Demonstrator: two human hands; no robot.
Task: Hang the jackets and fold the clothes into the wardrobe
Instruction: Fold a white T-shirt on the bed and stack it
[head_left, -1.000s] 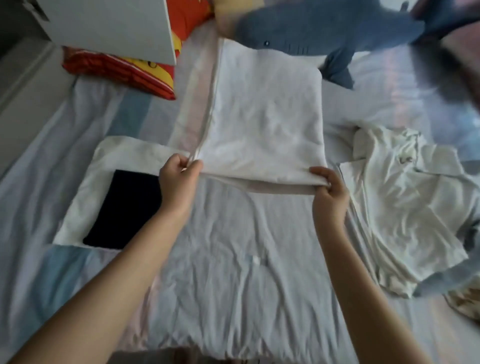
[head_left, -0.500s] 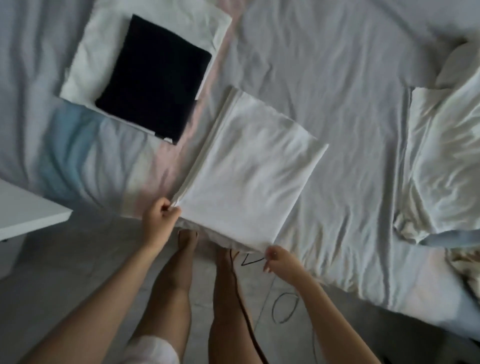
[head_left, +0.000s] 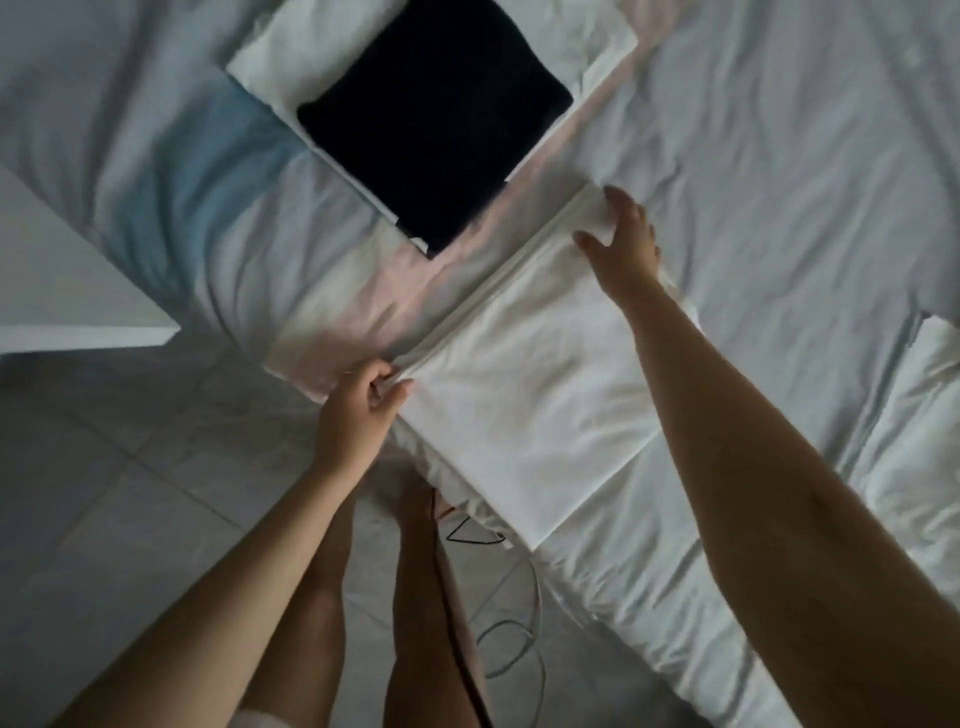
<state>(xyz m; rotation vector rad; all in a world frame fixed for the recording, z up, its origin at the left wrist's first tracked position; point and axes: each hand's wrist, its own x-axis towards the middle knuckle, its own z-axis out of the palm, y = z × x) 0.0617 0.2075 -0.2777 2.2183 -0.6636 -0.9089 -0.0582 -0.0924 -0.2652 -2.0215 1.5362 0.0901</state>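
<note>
Left hand (head_left: 363, 402): fingers pinched on the near-left corner of the folded white garment (head_left: 524, 400), at the bed's near edge.
Right hand (head_left: 621, 236): fingers spread and loose, palm down over the garment's far corner; whether it presses the cloth or only hovers just above it cannot be told. Nothing gripped.
Folded white garment: flat rectangle, set diagonally on the bed sheet (head_left: 779, 182), near corner overhanging the mattress edge.
Folded dark garment (head_left: 431, 124): far left of the white one, lying on top of a second folded white piece (head_left: 291, 57); apart from the hands.
Crumpled white clothing (head_left: 924, 395): right edge of view, on the sheet.
White panel (head_left: 67, 280): left edge, beside the bed.
Tiled floor (head_left: 119, 467): near left; the person's bare legs (head_left: 415, 597) and a thin cable (head_left: 511, 649) over it.
</note>
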